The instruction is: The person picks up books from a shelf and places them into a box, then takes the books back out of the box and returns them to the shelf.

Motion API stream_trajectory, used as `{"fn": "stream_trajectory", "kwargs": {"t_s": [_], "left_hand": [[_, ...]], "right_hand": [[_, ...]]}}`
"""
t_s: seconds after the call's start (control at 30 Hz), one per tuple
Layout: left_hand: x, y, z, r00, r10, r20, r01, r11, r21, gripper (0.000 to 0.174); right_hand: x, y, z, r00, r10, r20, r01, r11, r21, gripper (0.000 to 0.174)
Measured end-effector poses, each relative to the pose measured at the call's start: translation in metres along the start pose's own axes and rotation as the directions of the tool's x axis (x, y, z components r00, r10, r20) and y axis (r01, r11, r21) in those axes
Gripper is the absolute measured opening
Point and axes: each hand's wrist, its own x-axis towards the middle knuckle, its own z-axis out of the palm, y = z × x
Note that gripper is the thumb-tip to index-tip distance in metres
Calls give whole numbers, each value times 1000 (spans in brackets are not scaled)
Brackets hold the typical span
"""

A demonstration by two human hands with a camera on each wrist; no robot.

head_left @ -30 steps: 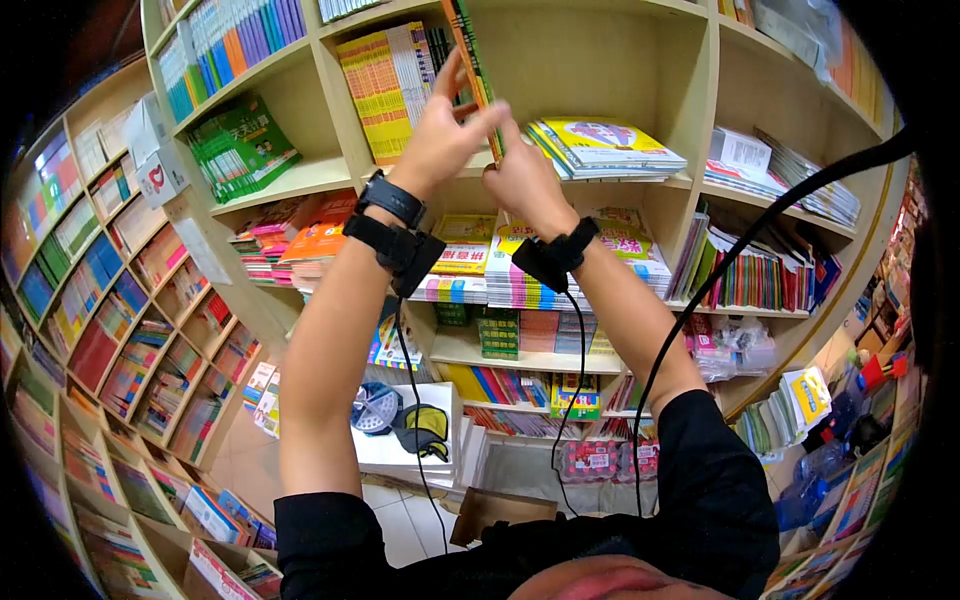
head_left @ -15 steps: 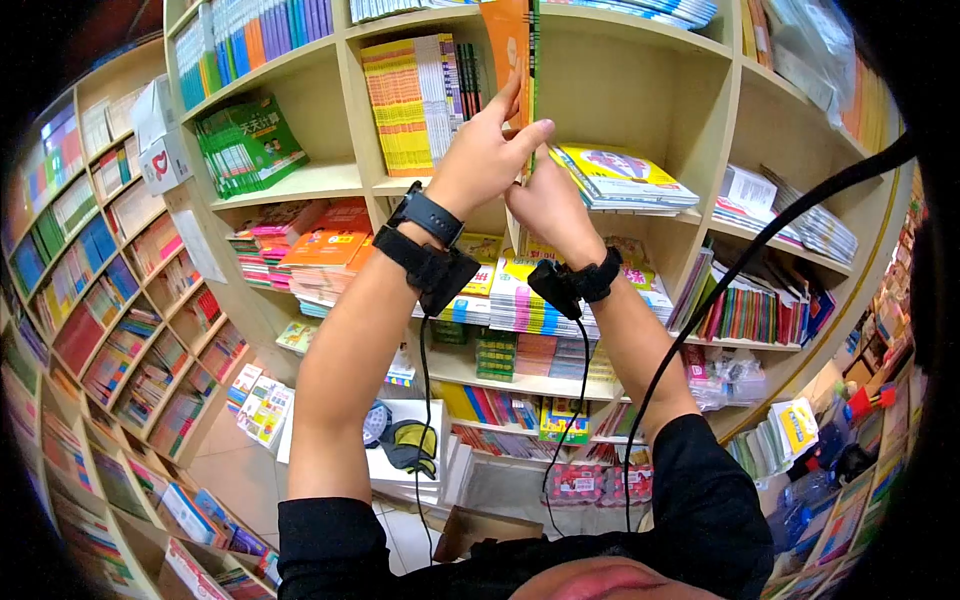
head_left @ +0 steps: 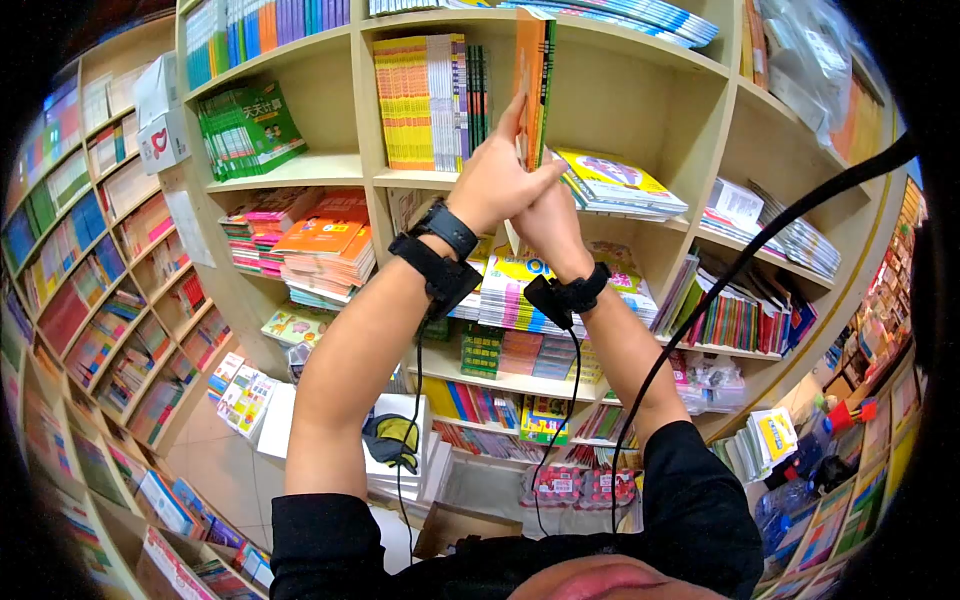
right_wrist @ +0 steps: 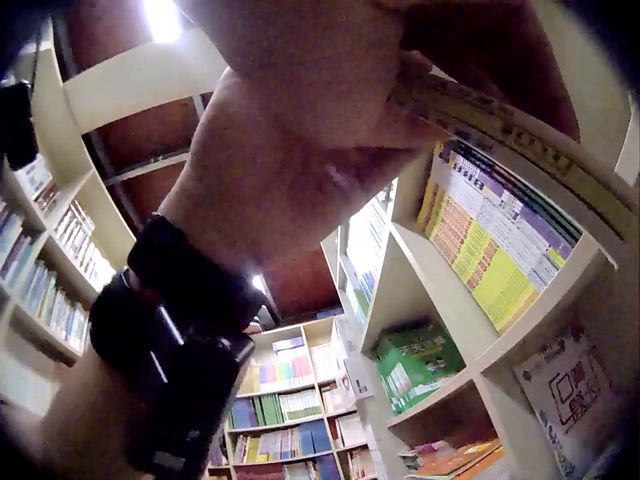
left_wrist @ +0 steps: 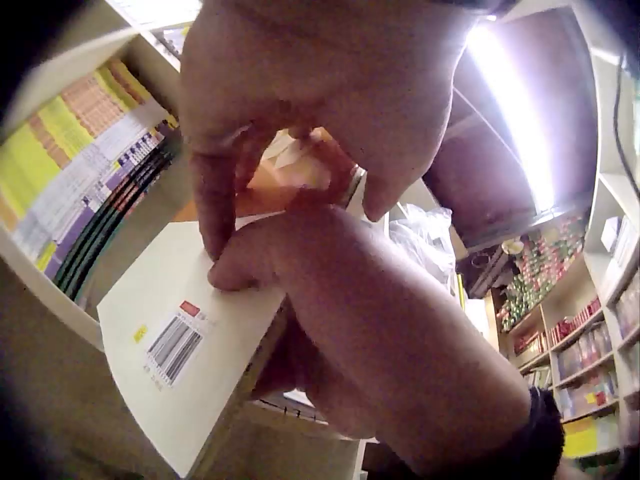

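A small bundle of books (head_left: pixel 536 85), with an orange cover and dark and green edges, stands upright in front of the middle shelf. My right hand (head_left: pixel 550 215) grips its lower end, thumb against a white back cover (left_wrist: pixel 150 330) printed with a barcode. On the left side, my left hand (head_left: pixel 497 180) holds the same books, index finger extended up the orange cover and thumb across toward the right hand. The hands overlap in the head view. Left of them, a row of yellow, white and dark-spined books (head_left: pixel 425 105) stands on the shelf.
Yellow-covered books (head_left: pixel 620 180) lie stacked on the same shelf to the right. Green books (head_left: pixel 255 130) lean in the compartment on the left, above orange books (head_left: pixel 330 240). A black cable (head_left: pixel 760 220) crosses in front of the right forearm. White boxes stand low on the floor.
The bundle has gone from tilted to nearly upright and moved to the right in view. The left hand's spread fingers have closed in on it; the right hand has kept its grip.
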Motion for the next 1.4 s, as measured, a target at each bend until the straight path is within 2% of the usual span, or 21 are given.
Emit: {"fn": "stream_trajectory", "kwargs": {"t_s": [0.03,0.1,0.2,0.23,0.3,0.37,0.43,0.47,0.57,0.6,0.63,0.7,0.73,0.77,0.9,0.97,1.0,1.03,1.13,1.23,1.4], "left_hand": [[-5,6,1,1000,-5,3,4,994,109,80],[-7,10,5,1000,-6,-19,9,992,126,74],[-9,20,10,987,-17,-160,18,1000,7,53],[-10,22,12,987,-24,-156,25,1000,3,53],[-7,25,13,994,10,-109,-15,999,-48,77],[-11,41,15,994,-16,-106,7,996,-83,77],[-12,49,24,949,169,-266,-197,977,-86,45],[-14,58,26,922,224,-315,-268,958,-104,36],[-17,68,38,919,246,-308,-303,940,-156,24],[-20,72,42,965,141,-222,-187,961,-206,14],[-19,71,46,966,144,-214,-191,957,-219,14],[-18,68,57,976,164,-143,-207,902,-378,30],[-17,71,64,976,139,-166,-201,866,-457,20],[-16,72,69,978,136,-159,-196,860,-472,20],[-12,70,92,990,41,-138,-115,795,-595,17],[-12,63,107,988,-155,-13,92,646,-758,14],[-11,58,113,970,-232,69,180,502,-846,13],[-8,55,115,963,-257,80,188,429,-884,12],[1,39,113,853,-407,325,425,181,-887,12],[5,24,109,827,-393,402,466,79,-881,17],[5,11,98,804,-372,464,531,99,-841,25]], "right_hand": [[-2,-3,-2,1000,2,3,-2,1000,4,70],[-6,-5,-9,998,33,58,-27,995,-97,68],[-8,-8,-20,994,-1,114,26,976,-218,69],[-8,-6,-23,991,-40,126,72,963,-260,70],[-10,-5,-30,990,-94,103,120,953,-279,75],[-11,-15,-42,994,-107,31,111,964,-240,75],[-15,-27,-56,990,-139,-21,129,961,-243,77],[-18,-35,-66,993,-114,-39,99,959,-267,75],[-27,-38,-85,990,-117,-79,84,936,-341,69],[-29,-42,-94,991,-105,-79,71,932,-355,66],[-31,-43,-102,992,-92,-86,53,926,-375,64],[-32,-29,-113,981,-154,-116,88,894,-438,65],[-32,-25,-120,982,-160,-96,84,839,-537,65],[-33,-22,-126,984,-166,-70,86,775,-626,65],[-38,-24,-149,999,-50,17,47,685,-727,62],[-45,-16,-153,999,-31,29,43,656,-753,60],[-48,-11,-153,999,-15,52,50,613,-789,57],[-50,-8,-154,997,4,74,59,569,-820,54],[-50,-2,-162,995,18,103,73,584,-809,45],[-53,4,-177,991,1,134,105,621,-777,41],[-63,24,-199,994,-109,-9,84,812,-578,30]]}}
